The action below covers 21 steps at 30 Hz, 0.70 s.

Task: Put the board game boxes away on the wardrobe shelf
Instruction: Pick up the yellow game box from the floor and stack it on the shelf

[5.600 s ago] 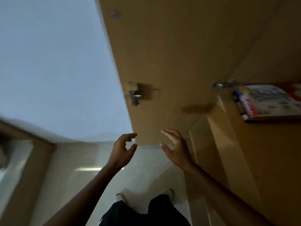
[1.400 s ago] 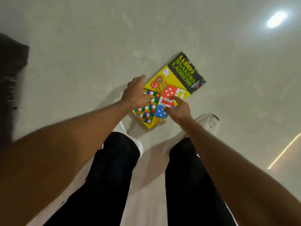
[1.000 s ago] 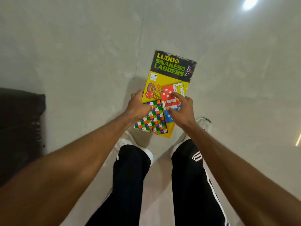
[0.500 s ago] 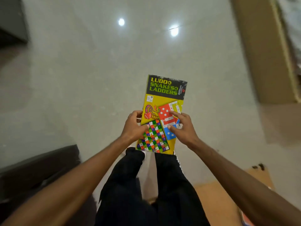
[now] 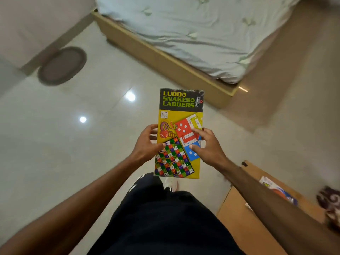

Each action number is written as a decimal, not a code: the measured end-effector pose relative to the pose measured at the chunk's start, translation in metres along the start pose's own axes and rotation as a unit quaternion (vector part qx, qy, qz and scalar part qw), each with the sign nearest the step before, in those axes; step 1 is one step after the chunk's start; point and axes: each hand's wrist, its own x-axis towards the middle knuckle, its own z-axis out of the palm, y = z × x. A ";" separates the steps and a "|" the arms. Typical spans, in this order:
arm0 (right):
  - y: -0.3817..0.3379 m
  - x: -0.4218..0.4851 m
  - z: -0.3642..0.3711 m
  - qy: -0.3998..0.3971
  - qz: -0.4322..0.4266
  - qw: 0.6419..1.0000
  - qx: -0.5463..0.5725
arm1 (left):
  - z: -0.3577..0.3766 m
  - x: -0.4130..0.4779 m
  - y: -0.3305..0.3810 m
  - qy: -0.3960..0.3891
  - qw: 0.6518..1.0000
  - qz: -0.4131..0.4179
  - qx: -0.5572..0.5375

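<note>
While the left hand (image 5: pixel 147 145) is gripping the flat yellow cardboard game box (image 5: pixel 181 115), the right hand (image 5: pixel 208 147) is too. Both grips are wrapping its edges.

A glossy pale tiled floor (image 5: pixel 73 144) spreads across the view, with two round light reflections (image 5: pixel 130 96) near the middle toward 10 o'clock. From 12 to 2 o'clock stands a light wooden bed frame (image 5: pixel 165 59) under a crumpled pale blue sheet (image 5: pixel 193 34). An oval grey-brown mat (image 5: pixel 62 66) lies farther out at 10 o'clock, beside a pale wall (image 5: pixel 27 24). A tan wooden panel (image 5: pixel 248 227) sits at 5 o'clock
</note>
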 end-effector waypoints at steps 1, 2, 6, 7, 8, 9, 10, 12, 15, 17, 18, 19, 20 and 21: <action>0.004 0.008 -0.018 0.026 -0.002 1.000 0.003 | 0.012 0.018 0.017 -0.017 1.000 0.016 0.008; 0.008 0.014 -0.034 0.047 -0.002 0.999 0.006 | 0.022 0.034 0.032 -0.033 0.999 0.029 0.016; 0.027 0.045 -0.094 0.109 0.015 0.994 0.006 | 0.071 0.094 0.091 -0.085 0.990 0.089 0.068; 0.033 0.060 -0.116 0.125 0.016 0.992 -0.003 | 0.087 0.117 0.111 -0.098 0.986 0.108 0.081; 0.038 0.072 -0.132 0.136 0.019 0.990 -0.016 | 0.100 0.133 0.127 -0.108 0.982 0.120 0.093; 0.041 0.087 -0.153 0.150 0.018 0.988 -0.021 | 0.114 0.155 0.144 -0.116 0.978 0.137 0.106; 0.043 0.100 -0.170 0.161 0.016 0.986 -0.027 | 0.126 0.173 0.159 -0.126 0.973 0.151 0.121; 0.044 0.126 -0.209 0.190 0.018 0.981 -0.033 | 0.154 0.211 0.190 -0.149 0.964 0.163 0.146; 0.046 0.157 -0.267 0.232 0.030 0.970 -0.061 | 0.198 0.265 0.237 -0.194 0.951 0.182 0.157; 0.054 0.177 -0.308 0.263 0.039 0.962 -0.069 | 0.231 0.299 0.269 -0.225 0.940 0.198 0.166; 0.059 0.185 -0.326 0.274 0.045 0.959 -0.060 | 0.248 0.312 0.283 -0.235 0.935 0.201 0.176; 0.066 0.193 -0.349 0.291 0.049 0.954 -0.049 | 0.269 0.327 0.299 -0.242 0.929 0.208 0.185; 0.073 0.202 -0.372 0.307 0.054 0.949 -0.044 | 0.291 0.341 0.317 -0.247 0.925 0.212 0.195; 0.078 0.207 -0.384 0.310 0.055 0.948 -0.045 | 0.303 0.348 0.326 -0.248 0.923 0.214 0.203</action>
